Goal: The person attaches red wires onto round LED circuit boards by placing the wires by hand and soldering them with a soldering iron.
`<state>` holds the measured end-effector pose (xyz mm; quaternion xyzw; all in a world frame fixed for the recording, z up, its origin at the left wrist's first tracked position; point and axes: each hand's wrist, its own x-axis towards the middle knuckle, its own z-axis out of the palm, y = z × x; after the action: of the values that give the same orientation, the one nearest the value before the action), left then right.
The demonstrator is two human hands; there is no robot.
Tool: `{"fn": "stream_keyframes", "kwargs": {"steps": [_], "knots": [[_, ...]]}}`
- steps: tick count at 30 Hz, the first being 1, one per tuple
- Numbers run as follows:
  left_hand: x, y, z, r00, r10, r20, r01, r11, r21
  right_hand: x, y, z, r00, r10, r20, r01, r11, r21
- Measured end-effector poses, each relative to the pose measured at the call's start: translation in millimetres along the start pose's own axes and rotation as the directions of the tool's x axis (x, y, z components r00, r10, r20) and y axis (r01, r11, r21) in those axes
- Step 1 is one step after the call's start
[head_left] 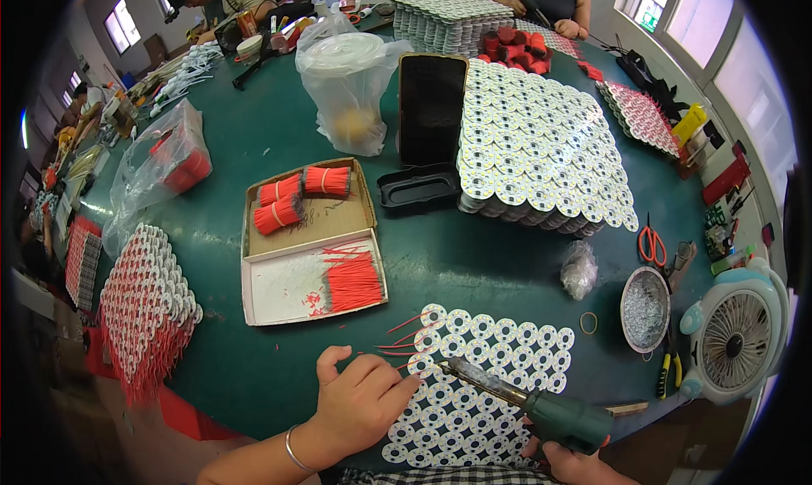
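Observation:
A panel of round white LED circuit boards (461, 421) lies flat on the green table before me. My left hand (362, 400) is over its left edge, thumb and forefinger pinching a thin red wire (406, 365) against a board. A few more red wires stick out leftward from boards in the first column. In my right hand (568, 464), at the panel's lower right, is a green-handled soldering gun (567, 419). Its metal tip (443, 366) points left, touching or just above the board beside my left fingertips. A cardboard box (246, 274) farther left holds cut red wires (353, 282) and banded bundles (328, 180).
Stacked circuit-board panels (541, 138) rise behind the work. A metal bowl (645, 309), red-handled scissors (652, 245), yellow-handled cutters (670, 375) and a fan (734, 343) are at right. Wired panels (145, 303) lie left. A phone-like black slab (432, 109) stands upright. Other people work across the table.

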<state>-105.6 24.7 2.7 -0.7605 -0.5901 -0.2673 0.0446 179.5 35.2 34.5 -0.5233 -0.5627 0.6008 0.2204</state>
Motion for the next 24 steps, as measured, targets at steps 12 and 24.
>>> {"fn": "stream_keyframes", "kwargs": {"steps": [12,24], "knots": [[-18.3,-1.3,-0.1,1.0,-0.03,-0.002,0.03,0.999,-0.016,0.2,0.8,6.2,0.999,-0.022,0.041,0.023,0.999,-0.026],[-19.3,-2.9,0.9,1.0,-0.02,0.012,0.021,1.0,-0.017,2.9,1.0,8.6,0.995,-0.059,0.08,0.066,0.994,-0.086]]}}
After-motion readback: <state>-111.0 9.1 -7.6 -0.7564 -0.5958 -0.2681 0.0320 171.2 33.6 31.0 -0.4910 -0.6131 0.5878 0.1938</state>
